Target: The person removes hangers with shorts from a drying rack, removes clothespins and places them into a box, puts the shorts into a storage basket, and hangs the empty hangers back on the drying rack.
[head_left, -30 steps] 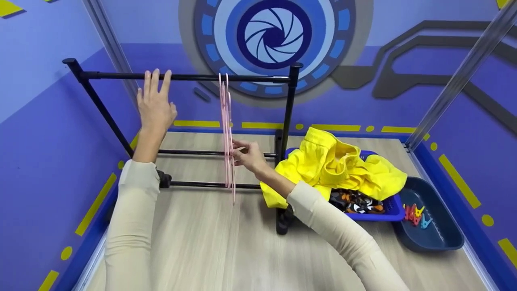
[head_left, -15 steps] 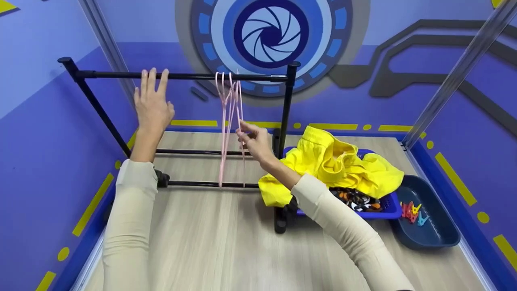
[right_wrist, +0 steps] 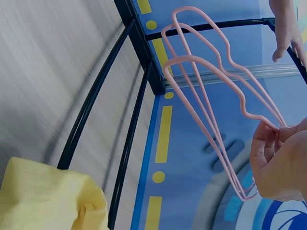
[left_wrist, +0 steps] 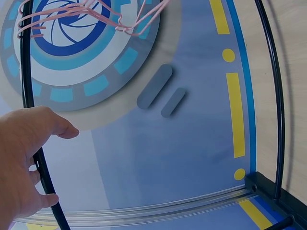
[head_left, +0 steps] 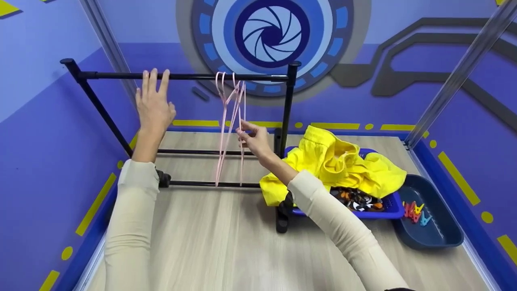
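A yellow garment (head_left: 335, 165) lies heaped over a blue basket (head_left: 389, 208) right of centre, with patterned cloth (head_left: 357, 200) showing beneath it. Further right, a dark tray (head_left: 438, 234) holds coloured pegs (head_left: 416, 213). All rest on a wooden table (head_left: 226, 246).

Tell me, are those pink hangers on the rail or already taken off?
On the rail. The pink hangers hang by their hooks from the black top rail, while the right hand pinches one of them partway down.
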{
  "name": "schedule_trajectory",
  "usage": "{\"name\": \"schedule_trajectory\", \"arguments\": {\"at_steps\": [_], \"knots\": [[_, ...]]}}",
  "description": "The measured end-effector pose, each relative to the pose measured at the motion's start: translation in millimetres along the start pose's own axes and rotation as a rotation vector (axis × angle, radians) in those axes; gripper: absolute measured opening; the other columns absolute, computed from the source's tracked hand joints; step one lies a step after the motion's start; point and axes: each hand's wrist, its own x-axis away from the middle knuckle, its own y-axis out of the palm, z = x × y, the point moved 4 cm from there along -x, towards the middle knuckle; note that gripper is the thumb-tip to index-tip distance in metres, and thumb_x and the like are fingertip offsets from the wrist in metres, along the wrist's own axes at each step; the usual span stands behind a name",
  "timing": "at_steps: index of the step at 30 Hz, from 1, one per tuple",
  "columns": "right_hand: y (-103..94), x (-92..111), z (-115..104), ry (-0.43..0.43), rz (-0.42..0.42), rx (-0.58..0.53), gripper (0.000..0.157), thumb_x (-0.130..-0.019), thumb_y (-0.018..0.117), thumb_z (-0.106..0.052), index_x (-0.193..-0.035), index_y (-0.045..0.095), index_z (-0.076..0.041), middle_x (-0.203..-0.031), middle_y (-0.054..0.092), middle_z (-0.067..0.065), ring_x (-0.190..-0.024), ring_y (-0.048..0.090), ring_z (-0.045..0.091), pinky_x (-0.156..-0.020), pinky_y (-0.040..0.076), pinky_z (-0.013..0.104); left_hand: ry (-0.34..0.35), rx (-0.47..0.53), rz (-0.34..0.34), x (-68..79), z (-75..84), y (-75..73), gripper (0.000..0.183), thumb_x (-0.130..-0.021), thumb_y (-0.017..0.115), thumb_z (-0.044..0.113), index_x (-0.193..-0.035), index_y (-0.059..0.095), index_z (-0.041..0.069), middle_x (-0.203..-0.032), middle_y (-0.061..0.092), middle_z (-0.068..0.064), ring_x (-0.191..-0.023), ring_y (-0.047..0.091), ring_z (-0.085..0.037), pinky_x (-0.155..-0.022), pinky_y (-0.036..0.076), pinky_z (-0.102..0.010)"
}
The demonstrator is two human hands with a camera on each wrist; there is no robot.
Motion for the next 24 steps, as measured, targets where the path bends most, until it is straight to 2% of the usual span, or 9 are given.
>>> {"name": "schedule_trajectory", "arguments": {"at_steps": [4, 9, 11, 14, 17, 19, 21, 22, 24], "knots": [[5.1, 3, 4, -0.043, -0.033, 0.039, 0.04, -0.093, 0.059, -0.01, -0.132, 0.055, -0.005, -0.099, 0.063, 0.011, -0.072, 0.062, 0.018, -0.071, 0.057, 0.042, -0.009, 0.028, 0.024, -0.1, 1.6, -1.2, 0.077, -0.088, 0.059, 0.009, -0.152, 0.019, 0.023, -0.159, 0.014, -0.008, -0.147, 0.003, -0.026, -0.112, 0.018, -0.06], [1.3, 11, 11, -0.055, -0.108, 0.123, 0.037, -0.095, 0.057, -0.021, -0.129, 0.057, -0.005, -0.105, 0.061, 0.019, -0.079, 0.066, 0.031, -0.066, 0.058, 0.034, -0.031, 0.068, 0.064, 2.8, 8.6, -2.9, 0.071, -0.089, 0.058, 0.007, -0.15, 0.024, 0.018, -0.158, 0.016, -0.01, -0.147, 0.005, -0.028, -0.108, 0.026, -0.061], [-5.4, 15, 11, -0.064, -0.146, 0.174, 0.034, -0.097, 0.054, -0.021, -0.127, 0.059, -0.005, -0.107, 0.062, 0.021, -0.082, 0.067, 0.033, -0.066, 0.058, 0.034, -0.061, 0.064, 0.054, 4.5, 15.4, -3.7, 0.069, -0.09, 0.056, 0.008, -0.151, 0.023, 0.015, -0.159, 0.014, -0.012, -0.147, 0.005, -0.029, -0.106, 0.03, -0.061], [-19.3, 20, 8, -0.089, -0.193, 0.292, 0.028, -0.097, 0.053, -0.017, -0.12, 0.064, -0.005, -0.104, 0.066, 0.018, -0.08, 0.069, 0.028, -0.069, 0.058, 0.041, -0.128, 0.017, 0.016, 7.3, 30.8, -5.5, 0.067, -0.093, 0.051, 0.012, -0.151, 0.018, 0.007, -0.158, 0.012, -0.016, -0.146, 0.009, -0.033, -0.104, 0.033, -0.06], [-39.3, 23, 2, -0.123, -0.2, 0.42, 0.023, -0.096, 0.054, -0.012, -0.112, 0.069, -0.005, -0.094, 0.07, 0.014, -0.073, 0.068, 0.02, -0.067, 0.057, 0.045, -0.151, -0.042, 0.03, 11.7, 56.8, -8.1, 0.058, -0.093, 0.051, 0.017, -0.146, 0.031, 0.001, -0.151, 0.03, -0.022, -0.14, 0.026, -0.037, -0.1, 0.037, -0.057], [-55.2, 24, -3, -0.129, -0.198, 0.483, 0.021, -0.095, 0.055, -0.01, -0.108, 0.071, -0.004, -0.088, 0.07, 0.014, -0.069, 0.066, 0.015, -0.064, 0.057, 0.045, -0.122, -0.074, 0.062, 17.6, 80.9, -9.5, 0.046, -0.092, 0.052, 0.019, -0.133, 0.047, -0.001, -0.136, 0.049, -0.023, -0.128, 0.041, -0.038, -0.095, 0.041, -0.054], [-72.5, 24, -6, -0.126, -0.197, 0.535, 0.021, -0.094, 0.054, -0.009, -0.105, 0.071, -0.003, -0.084, 0.07, 0.016, -0.066, 0.064, 0.013, -0.061, 0.057, 0.043, -0.042, -0.088, 0.126, 27.4, 110.6, -9.1, 0.029, -0.091, 0.053, 0.017, -0.112, 0.062, -0.001, -0.11, 0.064, -0.021, -0.107, 0.055, -0.037, -0.083, 0.046, -0.05], [-81.3, 25, -7, -0.117, -0.201, 0.553, 0.021, -0.095, 0.053, -0.008, -0.105, 0.071, -0.003, -0.083, 0.069, 0.017, -0.065, 0.063, 0.013, -0.06, 0.057, 0.042, 0.009, -0.096, 0.154, 34.1, 126.5, -8.1, 0.023, -0.091, 0.053, 0.017, -0.1, 0.066, 0.0, -0.095, 0.067, -0.019, -0.094, 0.059, -0.036, -0.076, 0.048, -0.048], [-99.4, 25, -8, -0.09, -0.197, 0.6, 0.022, -0.095, 0.052, -0.009, -0.105, 0.071, -0.002, -0.081, 0.069, 0.017, -0.063, 0.062, 0.013, -0.06, 0.056, 0.041, 0.12, -0.089, 0.18, 50.2, 159.1, -4.2, 0.022, -0.091, 0.051, 0.016, -0.079, 0.065, 0.004, -0.069, 0.064, -0.013, -0.068, 0.06, -0.03, -0.059, 0.047, -0.042]]}}
